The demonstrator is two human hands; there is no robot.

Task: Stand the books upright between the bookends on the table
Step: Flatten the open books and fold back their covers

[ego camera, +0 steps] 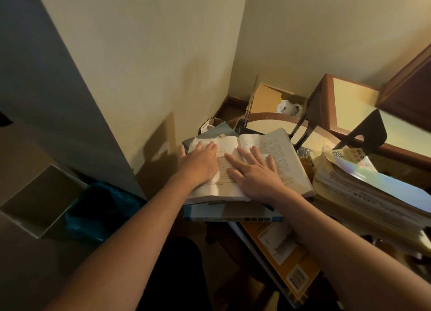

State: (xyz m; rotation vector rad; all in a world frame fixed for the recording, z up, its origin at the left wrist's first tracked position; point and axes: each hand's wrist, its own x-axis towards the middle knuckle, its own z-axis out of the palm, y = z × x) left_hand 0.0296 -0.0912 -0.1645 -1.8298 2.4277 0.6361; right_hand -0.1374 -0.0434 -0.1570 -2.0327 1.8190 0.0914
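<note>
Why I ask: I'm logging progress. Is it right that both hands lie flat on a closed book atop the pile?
Not quite: the book is open, not closed. The head view shows the left hand and right hand flat on its printed pages, atop the pile.

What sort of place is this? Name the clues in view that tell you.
Probably a cluttered corner of a home study or bedroom: an open book on piled books, a black bookend on a wooden table, a lined bin.

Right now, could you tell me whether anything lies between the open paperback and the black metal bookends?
Nothing visible blocks it. Both hands, left hand and right hand, lie flat on the open paperback; the black metal bookends stand beyond, with bare table between.
</note>
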